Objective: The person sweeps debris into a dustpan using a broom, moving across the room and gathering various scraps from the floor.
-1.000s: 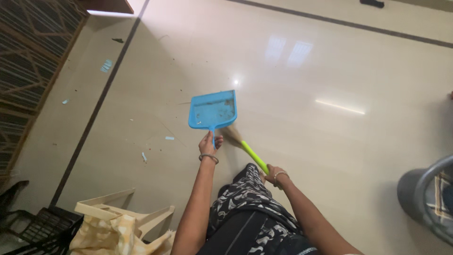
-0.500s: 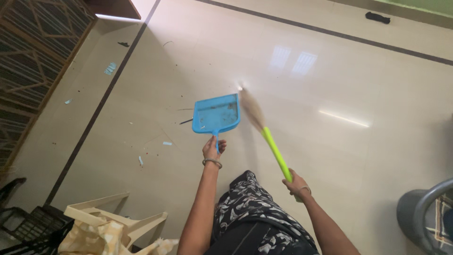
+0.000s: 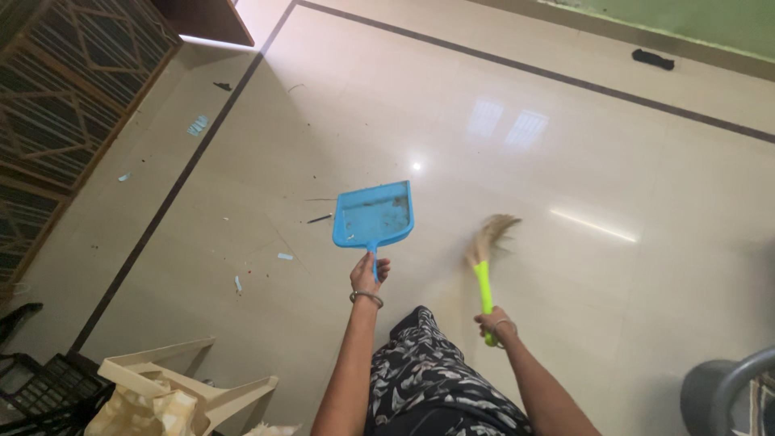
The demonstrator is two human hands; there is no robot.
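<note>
**Sweeping scraps toward the pan**

Gripping one blue dustpan (image 3: 374, 214) by its handle, left hand (image 3: 367, 273) fingers closed, pan low over the floor (image 3: 613, 161). Clutching one green-handled broom (image 3: 484, 270), right hand (image 3: 492, 323) fingers wrapped, bristles right of pan. Next, likely: gathering the several scattered scraps (image 3: 284, 257) lying left.

Glossy beige floor (image 3: 613, 161) with dark inlaid lines; blue paper scraps (image 3: 284, 257) and dark specks scattered at centre left, a black item (image 3: 652, 59) at upper right, a cream plastic chair (image 3: 190, 379) at lower left.
</note>
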